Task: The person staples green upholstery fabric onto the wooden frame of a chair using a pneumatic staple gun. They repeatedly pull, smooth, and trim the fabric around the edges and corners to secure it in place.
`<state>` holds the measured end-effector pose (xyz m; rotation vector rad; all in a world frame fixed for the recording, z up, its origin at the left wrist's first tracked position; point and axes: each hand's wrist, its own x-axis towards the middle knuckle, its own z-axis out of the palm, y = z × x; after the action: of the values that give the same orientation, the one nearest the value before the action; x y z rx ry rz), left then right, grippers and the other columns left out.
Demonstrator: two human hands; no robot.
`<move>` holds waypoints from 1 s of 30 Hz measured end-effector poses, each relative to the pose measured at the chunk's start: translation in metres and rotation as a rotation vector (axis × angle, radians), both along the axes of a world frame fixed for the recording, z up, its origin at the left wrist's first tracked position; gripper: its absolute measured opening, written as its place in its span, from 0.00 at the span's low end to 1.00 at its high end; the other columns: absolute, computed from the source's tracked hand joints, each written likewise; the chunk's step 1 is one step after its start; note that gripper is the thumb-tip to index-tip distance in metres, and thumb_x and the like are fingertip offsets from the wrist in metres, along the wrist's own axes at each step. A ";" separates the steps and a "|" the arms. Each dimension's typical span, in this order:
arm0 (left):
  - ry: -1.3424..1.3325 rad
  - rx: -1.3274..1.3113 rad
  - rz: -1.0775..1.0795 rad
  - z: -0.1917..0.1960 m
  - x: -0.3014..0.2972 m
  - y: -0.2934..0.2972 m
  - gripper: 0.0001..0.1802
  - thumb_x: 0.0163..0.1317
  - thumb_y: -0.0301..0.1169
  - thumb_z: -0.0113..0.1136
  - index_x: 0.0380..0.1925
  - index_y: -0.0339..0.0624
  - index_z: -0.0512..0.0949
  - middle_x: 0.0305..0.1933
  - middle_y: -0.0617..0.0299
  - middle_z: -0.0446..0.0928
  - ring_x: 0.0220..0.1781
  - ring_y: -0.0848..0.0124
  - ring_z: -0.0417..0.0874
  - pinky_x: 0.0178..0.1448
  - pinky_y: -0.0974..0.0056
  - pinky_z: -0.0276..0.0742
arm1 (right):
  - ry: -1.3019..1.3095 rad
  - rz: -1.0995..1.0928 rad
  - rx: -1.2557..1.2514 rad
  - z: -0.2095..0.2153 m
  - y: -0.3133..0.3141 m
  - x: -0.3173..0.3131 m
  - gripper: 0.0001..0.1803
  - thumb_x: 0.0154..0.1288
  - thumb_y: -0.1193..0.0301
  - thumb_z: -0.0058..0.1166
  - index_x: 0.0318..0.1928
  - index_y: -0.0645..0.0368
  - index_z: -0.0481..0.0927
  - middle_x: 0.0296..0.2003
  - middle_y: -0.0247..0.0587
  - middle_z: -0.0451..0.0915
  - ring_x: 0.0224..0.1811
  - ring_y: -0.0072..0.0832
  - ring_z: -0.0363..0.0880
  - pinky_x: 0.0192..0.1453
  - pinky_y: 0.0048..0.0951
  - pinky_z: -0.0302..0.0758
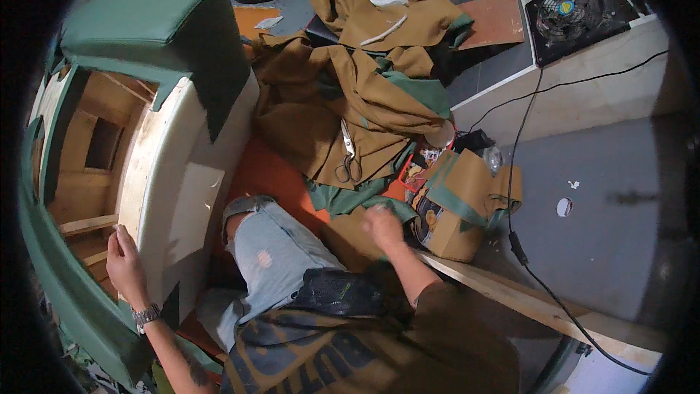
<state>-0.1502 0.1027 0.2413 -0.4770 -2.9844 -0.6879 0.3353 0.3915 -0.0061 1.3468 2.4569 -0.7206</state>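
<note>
At the left, my left hand (125, 263) is raised beside the wooden frame of an upholstered furniture piece. Its fingertips are pressed together near the frame's pale wooden edge (136, 186), and what they pinch, if anything, is too small to make out. Green leather-like upholstery (146, 18) covers the piece's top, and white padding (193, 193) lines its side. My right hand (383, 228) is closed in a fist in front of my knee, next to green fabric (339, 198). Whatever it may hold is hidden. Scissors (348, 153) lie on brown fabric-backed material (292, 113) ahead.
An open cardboard box (459, 230) stands at my right, with a red-handled container (417, 175) beside it. A long wooden board (525, 295) runs along the lower right. A black cable (519, 248) crosses the grey surface (605, 204). A fan (572, 11) sits far right.
</note>
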 end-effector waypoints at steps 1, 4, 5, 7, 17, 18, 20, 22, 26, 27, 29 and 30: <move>0.002 0.032 -0.006 0.001 0.002 0.002 0.32 0.82 0.58 0.49 0.41 0.38 0.84 0.32 0.55 0.84 0.34 0.62 0.82 0.43 0.55 0.76 | -0.077 0.163 -0.139 -0.010 -0.016 -0.003 0.17 0.69 0.61 0.64 0.51 0.60 0.86 0.47 0.57 0.83 0.49 0.58 0.86 0.52 0.56 0.83; -0.019 -0.014 0.012 0.006 0.005 0.005 0.31 0.82 0.57 0.49 0.43 0.39 0.85 0.32 0.54 0.85 0.34 0.59 0.83 0.44 0.55 0.77 | -0.221 0.349 -0.383 -0.045 -0.067 -0.012 0.20 0.78 0.58 0.53 0.56 0.59 0.84 0.49 0.61 0.85 0.53 0.60 0.87 0.55 0.57 0.84; -0.020 -0.028 0.019 0.006 0.006 0.006 0.29 0.82 0.56 0.50 0.44 0.40 0.86 0.34 0.50 0.86 0.36 0.54 0.86 0.45 0.53 0.78 | -0.165 0.103 -0.384 -0.058 -0.081 -0.018 0.21 0.81 0.56 0.48 0.58 0.59 0.83 0.50 0.62 0.86 0.54 0.61 0.87 0.56 0.58 0.84; 0.039 -0.028 0.032 0.007 0.010 0.007 0.29 0.81 0.56 0.50 0.44 0.40 0.86 0.36 0.48 0.87 0.38 0.51 0.88 0.45 0.51 0.78 | -0.172 0.118 -0.402 -0.080 -0.087 -0.017 0.24 0.83 0.55 0.44 0.60 0.60 0.82 0.54 0.64 0.86 0.58 0.62 0.86 0.58 0.58 0.84; 0.078 -0.019 -0.014 0.018 0.017 0.011 0.26 0.79 0.55 0.54 0.45 0.43 0.87 0.39 0.40 0.86 0.44 0.39 0.87 0.48 0.41 0.80 | -0.230 0.105 -0.198 -0.110 -0.123 0.018 0.18 0.78 0.62 0.48 0.60 0.57 0.80 0.48 0.60 0.89 0.51 0.60 0.90 0.51 0.59 0.87; 0.081 -0.031 -0.024 0.020 0.018 0.010 0.26 0.78 0.54 0.55 0.44 0.42 0.87 0.37 0.39 0.86 0.43 0.39 0.87 0.48 0.40 0.79 | -0.138 0.239 -0.161 -0.106 -0.121 0.017 0.17 0.77 0.63 0.49 0.58 0.57 0.81 0.47 0.59 0.89 0.49 0.59 0.90 0.50 0.59 0.87; 0.089 -0.063 -0.043 0.020 0.015 0.009 0.25 0.77 0.52 0.57 0.43 0.39 0.87 0.36 0.40 0.86 0.42 0.39 0.87 0.48 0.39 0.79 | -0.131 0.337 -0.092 -0.099 -0.107 0.002 0.15 0.75 0.65 0.50 0.53 0.57 0.85 0.45 0.57 0.90 0.46 0.57 0.91 0.48 0.58 0.87; 0.079 -0.078 -0.056 0.020 0.015 0.008 0.24 0.75 0.50 0.60 0.44 0.37 0.87 0.39 0.41 0.86 0.43 0.41 0.87 0.49 0.41 0.79 | -0.316 0.238 -0.067 -0.090 -0.100 -0.018 0.14 0.74 0.66 0.52 0.48 0.57 0.89 0.42 0.57 0.90 0.44 0.55 0.91 0.47 0.57 0.87; 0.065 -0.053 -0.061 0.020 0.015 0.005 0.24 0.75 0.51 0.59 0.48 0.39 0.87 0.41 0.43 0.87 0.46 0.43 0.87 0.52 0.41 0.77 | -0.169 0.208 0.073 -0.055 -0.058 -0.032 0.15 0.72 0.63 0.56 0.39 0.58 0.92 0.39 0.59 0.90 0.43 0.53 0.91 0.46 0.56 0.86; 0.061 -0.042 -0.067 0.020 0.016 0.005 0.24 0.75 0.51 0.59 0.48 0.38 0.87 0.41 0.43 0.87 0.45 0.43 0.87 0.52 0.41 0.77 | -0.226 0.263 0.038 -0.045 -0.051 -0.030 0.15 0.71 0.63 0.56 0.37 0.59 0.91 0.39 0.59 0.90 0.42 0.53 0.91 0.44 0.57 0.86; 0.057 -0.031 -0.065 0.019 0.015 0.006 0.25 0.74 0.51 0.60 0.48 0.38 0.87 0.41 0.43 0.87 0.45 0.44 0.87 0.52 0.41 0.77 | -0.325 0.381 -0.043 -0.028 -0.043 -0.026 0.16 0.70 0.62 0.57 0.35 0.60 0.91 0.39 0.59 0.90 0.42 0.53 0.91 0.43 0.57 0.85; 0.066 -0.007 -0.072 0.019 0.014 0.006 0.25 0.74 0.52 0.60 0.48 0.39 0.87 0.40 0.44 0.87 0.45 0.44 0.87 0.52 0.41 0.77 | -0.355 0.420 -0.075 -0.022 -0.045 -0.024 0.16 0.70 0.62 0.57 0.36 0.60 0.91 0.39 0.59 0.90 0.42 0.53 0.91 0.43 0.57 0.85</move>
<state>-0.1358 0.1087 0.2604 -0.5979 -2.9222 -0.6536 0.3112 0.3461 -0.0286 0.8044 2.2837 -0.4238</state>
